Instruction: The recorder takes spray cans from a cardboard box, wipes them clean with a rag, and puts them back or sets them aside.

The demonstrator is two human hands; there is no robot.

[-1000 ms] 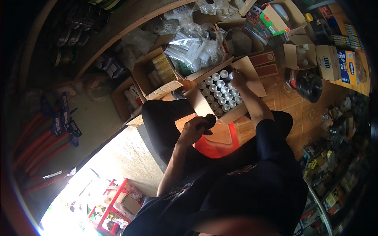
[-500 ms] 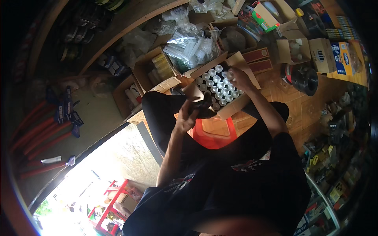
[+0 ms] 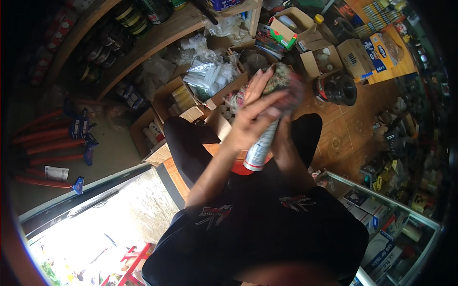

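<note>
A white spray can (image 3: 260, 150) with a red rim at its lower end is held tilted in front of my chest. My right hand (image 3: 285, 136) grips it from the right side, most of the fingers hidden behind it. My left hand (image 3: 253, 119) presses a patterned, multicoloured cloth (image 3: 285, 78) over the can's far end, fingers reaching across it. Cloth and fingertips are smeared by motion, and the can's far end is hidden. Past my left wrist, a few more cans (image 3: 226, 112) show in an open cardboard box (image 3: 218, 127), mostly covered by my hands.
Cardboard boxes with yellow tubes (image 3: 182, 99) and clear plastic packets (image 3: 212, 71) stand at the far left. Black coils (image 3: 341, 90) lie on the tiled floor to the right. A glass case (image 3: 381, 224) is at near right. Orange-handled tools (image 3: 45, 138) lie at left.
My right hand has lifted a can out of the box and brought it nearer my chest. My left hand has brought the cloth onto the can. The view has shifted.
</note>
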